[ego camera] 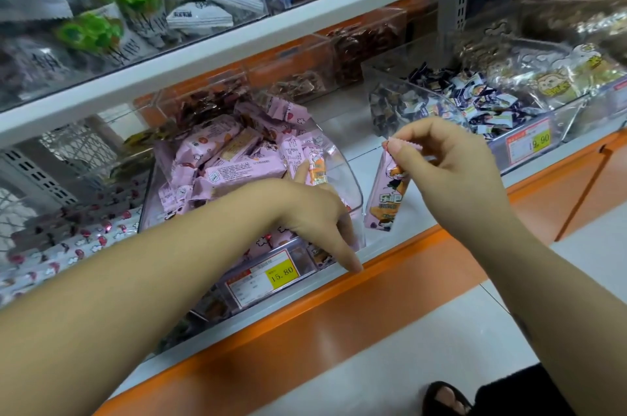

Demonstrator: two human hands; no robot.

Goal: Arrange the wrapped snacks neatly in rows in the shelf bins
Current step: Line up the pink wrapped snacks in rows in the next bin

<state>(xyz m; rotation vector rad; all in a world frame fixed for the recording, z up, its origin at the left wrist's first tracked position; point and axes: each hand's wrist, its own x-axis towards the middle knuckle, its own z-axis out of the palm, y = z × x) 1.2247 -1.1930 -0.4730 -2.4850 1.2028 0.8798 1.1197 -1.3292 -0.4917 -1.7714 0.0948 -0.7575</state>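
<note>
A clear plastic bin (354, 191) on the lower shelf holds a loose heap of pink wrapped snacks (234, 157). My left hand (305, 208) reaches into the bin's front right corner and touches an upright pink-and-orange snack (317, 167); the index finger points down over the bin's front wall. My right hand (451, 161) pinches the top crimped end of one pink snack (386, 198), which hangs upright in the gap just right of the bin.
A second clear bin (529, 147) of small dark-blue wrapped candies stands to the right, with a 19.90 tag. The pink bin carries a 15.80 tag (268, 276). An upper shelf (237, 42) overhangs. An orange shelf edge (339, 310) runs along the front.
</note>
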